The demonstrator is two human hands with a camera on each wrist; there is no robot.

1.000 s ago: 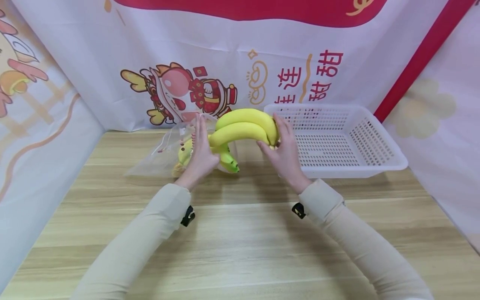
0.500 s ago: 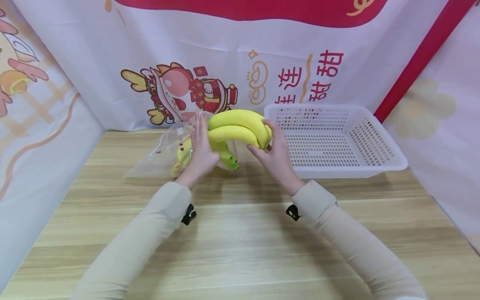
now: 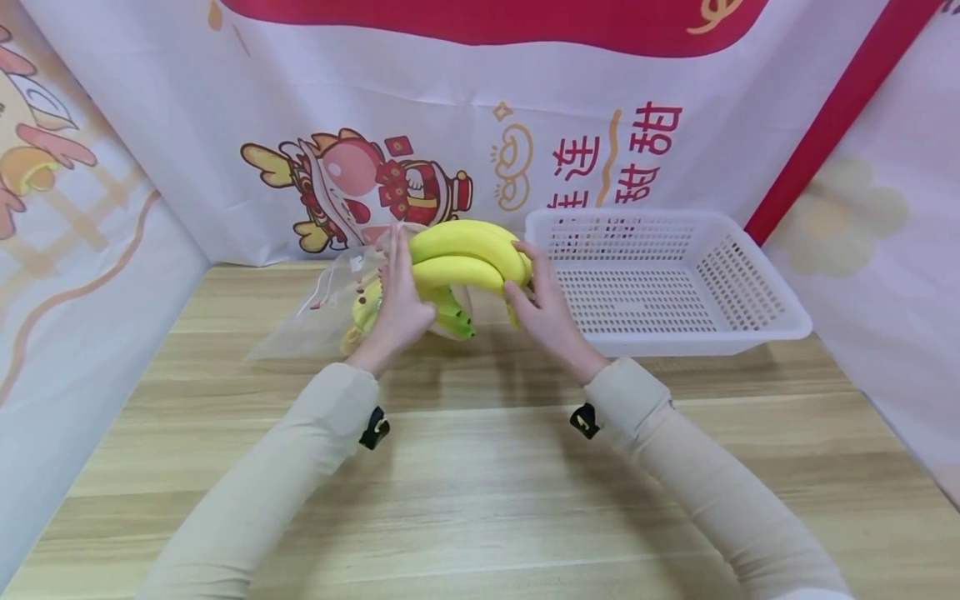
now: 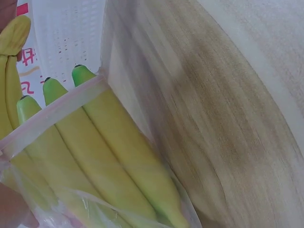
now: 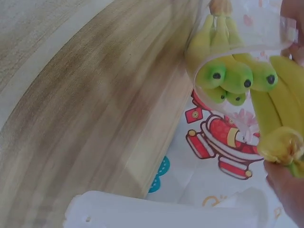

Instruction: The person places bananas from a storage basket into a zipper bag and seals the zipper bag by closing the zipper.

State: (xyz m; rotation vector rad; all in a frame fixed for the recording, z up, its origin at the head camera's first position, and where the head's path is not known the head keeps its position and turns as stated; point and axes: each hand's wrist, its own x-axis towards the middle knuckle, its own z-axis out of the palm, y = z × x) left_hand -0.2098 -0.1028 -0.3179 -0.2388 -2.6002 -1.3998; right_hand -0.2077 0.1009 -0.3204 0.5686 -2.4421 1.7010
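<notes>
At centre frame our left hand (image 3: 397,304) pinches the bag (image 3: 322,312) mouth, already holding one bunch (image 4: 95,156). Our right hand (image 3: 543,312), fingers curled, grips the bananas (image 3: 465,254). We should keep the mouth wide and feed tips first.

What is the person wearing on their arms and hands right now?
Both arms are in long beige sleeves, left sleeve and right sleeve, reaching to the wrists. A small black clip-like device sits at each cuff, left and right. The left hand and right hand are bare: no gloves, no rings visible.
</notes>
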